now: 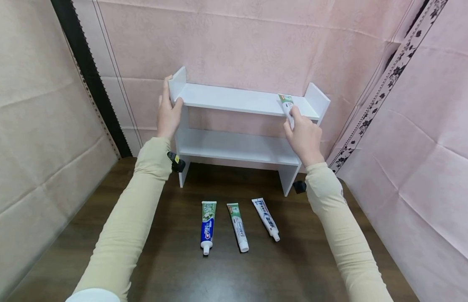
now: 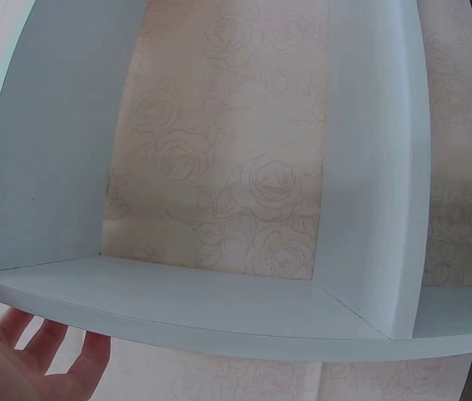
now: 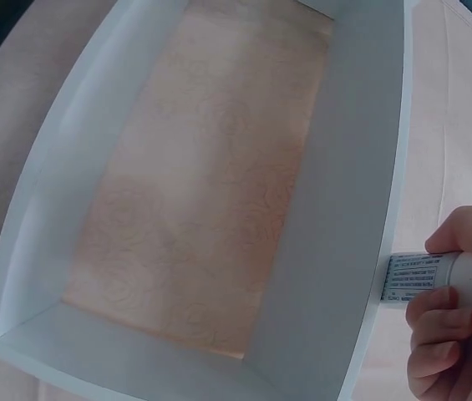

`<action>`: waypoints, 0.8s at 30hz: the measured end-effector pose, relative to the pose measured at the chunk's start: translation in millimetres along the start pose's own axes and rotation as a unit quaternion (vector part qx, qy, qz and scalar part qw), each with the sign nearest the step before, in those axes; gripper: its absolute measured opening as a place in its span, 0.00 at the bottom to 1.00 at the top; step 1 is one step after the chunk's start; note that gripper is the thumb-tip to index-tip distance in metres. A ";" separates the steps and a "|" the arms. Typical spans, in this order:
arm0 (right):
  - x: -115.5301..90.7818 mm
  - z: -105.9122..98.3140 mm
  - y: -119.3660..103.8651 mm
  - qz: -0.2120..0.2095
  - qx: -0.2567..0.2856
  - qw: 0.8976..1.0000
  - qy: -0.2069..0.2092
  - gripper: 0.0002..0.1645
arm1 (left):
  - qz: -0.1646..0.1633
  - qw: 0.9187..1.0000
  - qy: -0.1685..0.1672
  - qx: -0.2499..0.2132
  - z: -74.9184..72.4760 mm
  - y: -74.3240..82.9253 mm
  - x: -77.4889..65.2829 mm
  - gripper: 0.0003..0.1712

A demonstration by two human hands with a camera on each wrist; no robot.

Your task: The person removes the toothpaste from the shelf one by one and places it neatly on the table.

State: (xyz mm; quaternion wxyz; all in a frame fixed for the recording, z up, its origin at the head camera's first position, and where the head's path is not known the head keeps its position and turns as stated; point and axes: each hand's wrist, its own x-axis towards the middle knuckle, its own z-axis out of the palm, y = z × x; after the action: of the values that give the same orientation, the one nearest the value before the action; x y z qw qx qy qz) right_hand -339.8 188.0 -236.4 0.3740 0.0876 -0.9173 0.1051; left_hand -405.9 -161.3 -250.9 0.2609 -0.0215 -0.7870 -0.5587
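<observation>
A white two-tier shelf (image 1: pixel 234 149) stands at the back of the table. My left hand (image 1: pixel 168 111) grips its left side panel near the top, thumb at the front; in the left wrist view several fingers (image 2: pixel 48 342) lie along the panel's outer side. A white-and-green toothpaste tube (image 1: pixel 286 105) is in my right hand (image 1: pixel 305 136), pinched near its cap end. Its flat end reaches over the right part of the top board (image 1: pixel 237 98). From the right wrist view, the tube's printed body (image 3: pixel 415 277) shows beside the board edge, with the cap end partly covered by fingers.
Three more toothpaste tubes lie on the dark wooden table (image 1: pixel 173 260) before the shelf: a blue-and-green one (image 1: pixel 208 224), a green-and-white one (image 1: pixel 238 226) and a white-and-blue one (image 1: pixel 265 219). Pink cloth walls (image 1: pixel 249 46) enclose the back and sides.
</observation>
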 end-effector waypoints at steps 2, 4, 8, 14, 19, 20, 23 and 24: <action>-1.5 0.5 0.8 0.000 0.001 1.000 0.001 0.17 | 0.001 1.000 0.000 0.001 0.1 -0.3 -0.3 0.35; -2.6 1.2 1.7 0.000 0.001 1.000 0.003 0.18 | 0.001 1.000 0.001 0.004 0.3 -0.4 -0.4 0.35; -4.6 2.3 3.4 -0.001 0.001 1.000 0.009 0.18 | 0.000 1.000 0.002 0.007 0.7 -0.3 -0.2 0.35; -9.1 4.8 5.6 0.000 0.006 1.000 0.020 0.16 | 0.000 1.000 0.002 0.010 0.3 -0.9 0.1 0.35; -15.6 5.3 7.7 -0.006 0.009 0.999 0.030 0.17 | 0.001 1.000 0.002 0.009 0.5 -1.3 -0.1 0.35; -17.3 5.1 7.9 -0.007 0.009 0.999 0.032 0.17 | 0.001 1.000 0.001 0.009 0.4 -1.2 -0.1 0.35; -22.0 4.6 9.0 -0.011 0.005 0.999 0.038 0.18 | -0.002 1.000 -0.002 0.007 0.0 -1.1 0.1 0.35; -23.5 4.4 9.3 -0.013 0.004 0.999 0.040 0.18 | -0.003 1.000 -0.002 0.006 -0.2 -0.9 0.3 0.35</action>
State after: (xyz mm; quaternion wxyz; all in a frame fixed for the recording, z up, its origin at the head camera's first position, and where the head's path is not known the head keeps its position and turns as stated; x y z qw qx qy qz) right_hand -328.4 197.7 -257.2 0.4118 0.0969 -0.8998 0.1070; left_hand -406.4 -161.9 -251.5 0.2580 -0.0190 -0.7907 -0.5548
